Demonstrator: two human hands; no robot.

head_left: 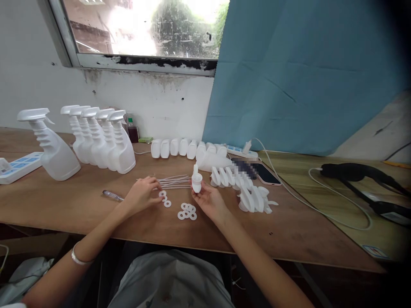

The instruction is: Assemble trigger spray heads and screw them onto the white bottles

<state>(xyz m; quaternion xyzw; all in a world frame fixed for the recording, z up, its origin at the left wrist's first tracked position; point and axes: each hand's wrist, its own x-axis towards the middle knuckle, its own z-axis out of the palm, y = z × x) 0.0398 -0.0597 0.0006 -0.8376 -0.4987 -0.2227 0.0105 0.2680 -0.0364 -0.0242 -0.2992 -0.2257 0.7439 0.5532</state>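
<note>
One white sprayer part [196,185] is gripped by your right hand [209,200]; keep it steady. Your left hand [143,193] curls at flat washers [167,206]; I cannot tell if it pinches one. Separate them singly.

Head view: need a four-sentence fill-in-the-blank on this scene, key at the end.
1. Between the left hand and the right hand, the one holding the white sprayer head is the ____.
2. Counting the one set apart, ____ white spray bottles stand upright at picture left.
3. The small dark bottle near the wall has a ____ cap.
4. The bracelet is on the ____ arm.

Missing words: right; six; green; left.
</note>
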